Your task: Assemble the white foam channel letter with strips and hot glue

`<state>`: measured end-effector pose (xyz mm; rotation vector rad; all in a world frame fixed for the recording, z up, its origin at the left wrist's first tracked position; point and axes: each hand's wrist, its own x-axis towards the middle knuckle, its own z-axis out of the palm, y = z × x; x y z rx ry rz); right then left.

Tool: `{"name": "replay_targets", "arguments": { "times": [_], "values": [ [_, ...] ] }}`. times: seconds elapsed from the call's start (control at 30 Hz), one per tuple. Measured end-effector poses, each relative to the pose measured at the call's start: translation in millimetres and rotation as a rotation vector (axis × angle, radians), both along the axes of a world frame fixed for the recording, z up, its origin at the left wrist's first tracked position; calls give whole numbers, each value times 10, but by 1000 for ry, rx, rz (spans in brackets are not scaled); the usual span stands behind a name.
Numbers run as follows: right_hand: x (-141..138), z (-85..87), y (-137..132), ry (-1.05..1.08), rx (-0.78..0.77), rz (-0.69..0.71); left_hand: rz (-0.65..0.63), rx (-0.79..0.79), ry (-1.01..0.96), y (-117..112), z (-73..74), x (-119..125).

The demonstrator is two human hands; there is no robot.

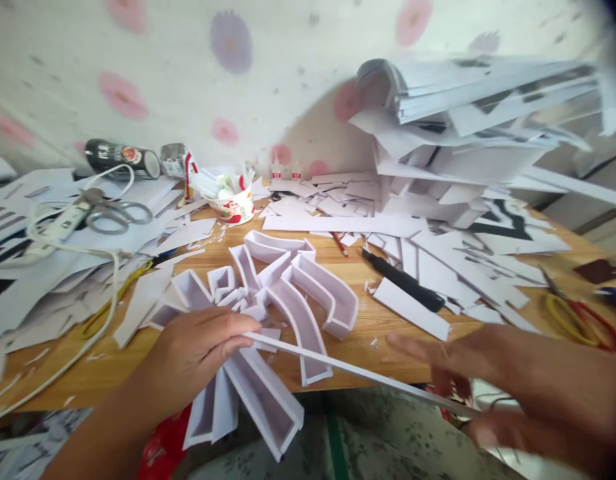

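Note:
My left hand (pixel 203 353) pinches one end of a long, thin white strip (pixel 358 368), seemingly foam board, between thumb and fingers. The strip slants down to the right, where its far end reaches my right hand (pixel 528 380). That hand is blurred, with forefinger stretched out and thumb apart; I see no firm grip on the strip. Under and beyond my left hand lies a white structure of walled, channel-like pieces (pixel 301 327), open on top. Part of it overhangs the table's front edge, and my left hand hides some of it.
White offcuts (pixel 438 267) cover much of the wooden table (pixel 228 230). A black-handled tool (pixel 405 280) and red-and-yellow scissors (pixel 581 320) lie at right. Grey scissors (pixel 115 212), a white cable (pixel 115 280) and a yellow cutter (pixel 115 300) lie left. A paper tub (pixel 235 207) stands behind; a sheet stack (pixel 488 93) rises back right.

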<state>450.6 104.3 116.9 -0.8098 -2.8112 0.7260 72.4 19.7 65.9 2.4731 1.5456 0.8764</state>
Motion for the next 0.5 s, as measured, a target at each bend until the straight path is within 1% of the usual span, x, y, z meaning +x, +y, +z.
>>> {"name": "replay_targets", "arguments": {
  "times": [0.03,0.07,0.1,0.13,0.17,0.23,0.3,0.37,0.43,0.5],
  "values": [
    [27,102,151,-92,-73,2,-7,10,-5,5,-15,-10],
    [41,166,307,-181,-99,-26,-13,22,-12,10,-24,-17],
    [39,188,461,-229,-28,-76,-18,30,-20,14,-28,-20],
    [22,165,603,-300,67,-124,-23,28,-22,18,-29,-21],
    [-8,104,725,-400,140,-162,-23,27,-25,20,-27,-20],
    [-93,-92,897,-558,238,-223,-22,15,-31,22,-22,-13],
    [-177,-312,979,-616,288,-265,-22,12,-32,18,-21,-1],
    [-228,-487,1012,-639,323,-306,-21,23,-35,12,-23,16],
    [-242,-592,1041,-657,340,-335,-17,37,-45,8,-26,33],
    [-238,-637,1080,-658,320,-338,-19,34,-65,6,-27,47]
  ]
}}
